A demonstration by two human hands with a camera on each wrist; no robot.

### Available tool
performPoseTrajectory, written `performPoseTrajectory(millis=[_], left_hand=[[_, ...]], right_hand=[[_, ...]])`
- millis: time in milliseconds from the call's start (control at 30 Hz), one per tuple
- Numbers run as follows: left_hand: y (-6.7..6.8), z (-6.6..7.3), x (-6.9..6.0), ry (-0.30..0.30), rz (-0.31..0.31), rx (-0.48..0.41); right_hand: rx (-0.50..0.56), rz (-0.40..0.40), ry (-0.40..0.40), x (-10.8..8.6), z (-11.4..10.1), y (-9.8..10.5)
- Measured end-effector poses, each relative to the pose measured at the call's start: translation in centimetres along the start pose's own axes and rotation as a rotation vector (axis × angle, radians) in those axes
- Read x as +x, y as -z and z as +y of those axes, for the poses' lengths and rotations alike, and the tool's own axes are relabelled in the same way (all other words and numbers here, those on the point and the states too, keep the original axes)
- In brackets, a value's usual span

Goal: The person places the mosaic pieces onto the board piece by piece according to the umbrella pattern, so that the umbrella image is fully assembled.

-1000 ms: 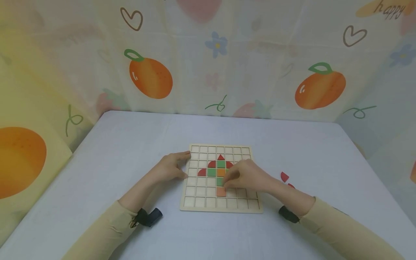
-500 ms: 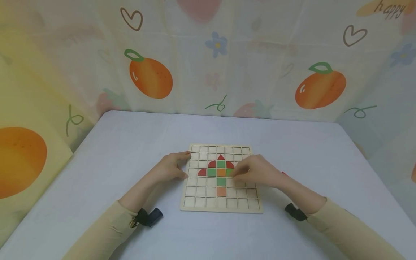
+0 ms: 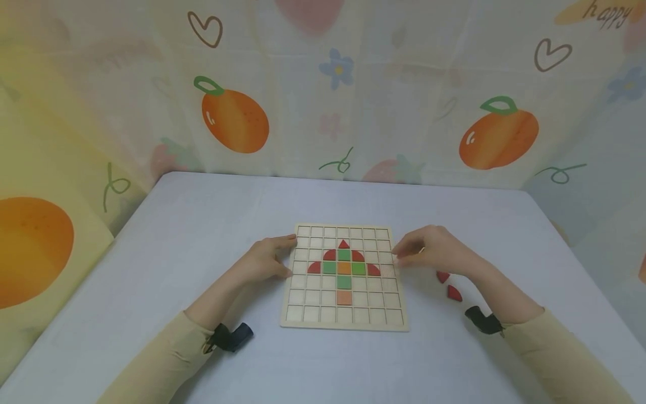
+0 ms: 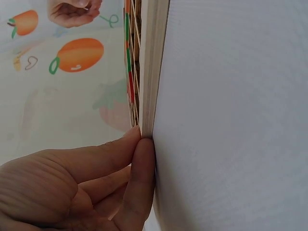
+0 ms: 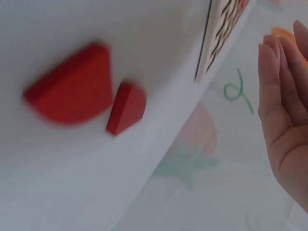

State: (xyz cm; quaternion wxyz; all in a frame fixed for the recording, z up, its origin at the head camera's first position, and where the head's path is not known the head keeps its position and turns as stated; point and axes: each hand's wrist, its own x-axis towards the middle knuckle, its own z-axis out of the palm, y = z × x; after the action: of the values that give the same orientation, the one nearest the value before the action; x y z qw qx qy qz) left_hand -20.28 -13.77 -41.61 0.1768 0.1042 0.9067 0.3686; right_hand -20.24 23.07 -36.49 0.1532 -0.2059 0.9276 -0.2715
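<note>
A pale square grid board [image 3: 317, 314] lies on the white table, bearing several flat pieces in a rocket-like pattern. Among them are an orange square [image 3: 344, 267], green squares such as one in the column [image 3: 344, 282], and red quarter-circles, one [image 3: 373, 270] at the pattern's right end. My left hand [image 3: 259, 260] rests at the board's left edge; in the left wrist view its fingertips press the rim. Just off the board's right edge, my right hand [image 3: 429, 247] hangs above the table, fingers straight and holding nothing. It is nearest to two loose red quarter-circles [image 3: 454, 293].
The white table [image 3: 227, 207] reaches back to a hanging cloth [image 3: 298, 140] printed with fruit. Black wrist cameras [image 3: 483, 320] sit at both cuffs. One loose red piece is partly hidden behind my right forearm in the head view.
My right hand has moved right, off the board, uncovering the light green square and the red quarter-circle beneath it. Both loose red pieces show again. My left hand stays put.
</note>
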Motion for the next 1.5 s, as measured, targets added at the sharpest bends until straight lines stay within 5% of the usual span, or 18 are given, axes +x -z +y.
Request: performPoseTrajectory(millis=[267, 533, 1167, 1500], left_hand=[[0.0, 0.1, 0.0, 0.009, 0.002, 0.002], [-0.1, 0.1, -0.1, 0.008, 0.003, -0.007], [0.0, 0.5, -0.3, 0.002, 0.000, -0.004], [0.1, 0.6, -0.4, -0.007, 0.004, 0.019]], right_hand=[[-0.040, -0.001, -0.049, -1.1, 3.1, 2.2], [0.001, -0.111, -0.118, -2.2, 5.0, 3.0], [-0.052, -0.185, -0.207, -5.2, 7.6, 2.1], [-0.069, -0.173, -0.184, -5.7, 7.3, 1.6]])
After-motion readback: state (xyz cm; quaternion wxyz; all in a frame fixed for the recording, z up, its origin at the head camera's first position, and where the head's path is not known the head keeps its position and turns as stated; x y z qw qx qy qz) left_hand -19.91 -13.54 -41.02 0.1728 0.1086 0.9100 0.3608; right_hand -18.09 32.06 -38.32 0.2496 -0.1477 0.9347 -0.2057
